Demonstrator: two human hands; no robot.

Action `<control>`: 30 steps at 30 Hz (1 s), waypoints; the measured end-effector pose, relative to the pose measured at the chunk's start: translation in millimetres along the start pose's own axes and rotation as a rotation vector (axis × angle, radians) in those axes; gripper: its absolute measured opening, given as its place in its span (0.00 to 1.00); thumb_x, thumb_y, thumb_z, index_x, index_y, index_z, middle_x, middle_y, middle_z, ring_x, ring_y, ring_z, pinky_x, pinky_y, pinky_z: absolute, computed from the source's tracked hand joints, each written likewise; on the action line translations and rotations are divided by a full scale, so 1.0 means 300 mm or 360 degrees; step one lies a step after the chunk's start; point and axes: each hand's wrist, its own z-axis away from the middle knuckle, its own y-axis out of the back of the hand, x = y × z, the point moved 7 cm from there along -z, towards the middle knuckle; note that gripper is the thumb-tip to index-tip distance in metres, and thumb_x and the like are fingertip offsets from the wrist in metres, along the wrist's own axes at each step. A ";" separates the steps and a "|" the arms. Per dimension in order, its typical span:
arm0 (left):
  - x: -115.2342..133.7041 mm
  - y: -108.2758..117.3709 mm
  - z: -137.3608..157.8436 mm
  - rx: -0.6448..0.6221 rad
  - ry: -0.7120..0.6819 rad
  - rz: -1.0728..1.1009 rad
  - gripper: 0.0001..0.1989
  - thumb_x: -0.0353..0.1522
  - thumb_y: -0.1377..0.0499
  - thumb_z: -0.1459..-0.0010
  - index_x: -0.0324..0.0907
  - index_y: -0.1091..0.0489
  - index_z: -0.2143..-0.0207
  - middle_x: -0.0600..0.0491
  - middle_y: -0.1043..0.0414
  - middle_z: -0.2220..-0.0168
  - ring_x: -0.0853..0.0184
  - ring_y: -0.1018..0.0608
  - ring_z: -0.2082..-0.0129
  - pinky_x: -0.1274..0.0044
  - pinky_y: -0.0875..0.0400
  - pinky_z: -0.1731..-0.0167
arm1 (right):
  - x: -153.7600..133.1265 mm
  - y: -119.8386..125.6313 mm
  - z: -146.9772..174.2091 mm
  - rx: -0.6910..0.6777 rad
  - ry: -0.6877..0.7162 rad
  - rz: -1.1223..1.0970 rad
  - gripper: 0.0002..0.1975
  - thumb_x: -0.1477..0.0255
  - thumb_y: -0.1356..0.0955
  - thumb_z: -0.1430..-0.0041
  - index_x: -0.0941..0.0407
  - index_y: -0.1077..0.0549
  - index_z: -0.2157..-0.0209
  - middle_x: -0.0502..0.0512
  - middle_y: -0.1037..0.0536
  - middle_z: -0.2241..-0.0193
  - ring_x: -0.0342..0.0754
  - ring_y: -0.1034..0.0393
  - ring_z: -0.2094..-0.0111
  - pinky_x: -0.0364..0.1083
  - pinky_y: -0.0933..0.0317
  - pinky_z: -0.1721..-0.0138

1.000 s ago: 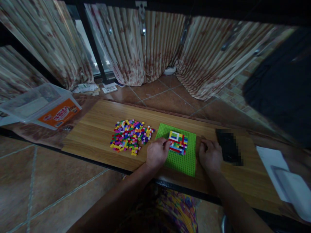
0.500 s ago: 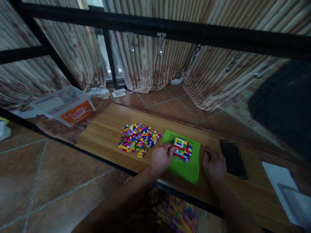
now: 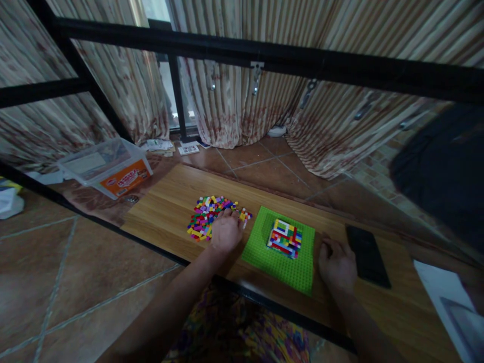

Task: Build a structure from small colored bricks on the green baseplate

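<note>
My left hand (image 3: pixel 227 233) is over the right part of a loose pile of small colourful toy bricks (image 3: pixel 202 219). Its fingers are apart and reach in among the bricks; the fingertips are partly hidden. To the right lies a green baseplate (image 3: pixel 280 272). On it stands a low block of stacked bricks (image 3: pixel 285 239), in white, red, yellow and blue, with a gap near its upper left. My right hand (image 3: pixel 338 262) rests on the table just right of the baseplate, with fingers curled in and no brick visible in them.
The wooden table (image 3: pixel 166 196) has a dark edge. A black phone-like slab (image 3: pixel 367 256) lies right of my right hand, and white sheets (image 3: pixel 442 287) lie farther right. A clear plastic box (image 3: pixel 109 166) with an orange label stands beyond the left end. A black metal frame (image 3: pixel 227 48) crosses ahead.
My left hand has moved left, from the stacked bricks on the baseplate to the loose pile. My right hand stays beside the baseplate. The view has shifted slightly.
</note>
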 end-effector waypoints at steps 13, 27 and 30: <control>-0.002 0.003 0.007 0.0021 -0.0036 -0.0033 0.12 0.29 0.51 0.37 0.41 0.27 0.63 0.45 0.26 0.61 0.60 0.25 0.60 0.71 0.32 0.59 | -0.004 0.003 0.000 -0.0025 -0.0038 0.0009 0.16 0.67 0.40 0.41 0.59 0.25 0.61 0.62 0.26 0.64 0.54 0.35 0.62 0.51 0.39 0.58; 0.134 -0.072 0.088 -0.0151 0.0040 0.1773 0.05 0.30 0.40 0.45 0.41 0.25 0.66 0.54 0.26 0.69 0.71 0.25 0.70 0.80 0.31 0.69 | -0.007 0.002 -0.006 -0.0070 -0.0054 0.0021 0.15 0.68 0.40 0.41 0.59 0.24 0.62 0.61 0.27 0.65 0.54 0.34 0.62 0.51 0.40 0.58; 0.140 -0.102 0.094 -0.0236 0.0166 0.2002 0.05 0.31 0.38 0.47 0.40 0.26 0.67 0.56 0.27 0.73 0.72 0.26 0.74 0.81 0.33 0.74 | -0.009 0.002 -0.006 -0.0071 -0.0049 0.0042 0.15 0.68 0.40 0.41 0.59 0.24 0.61 0.61 0.26 0.64 0.54 0.34 0.62 0.51 0.40 0.58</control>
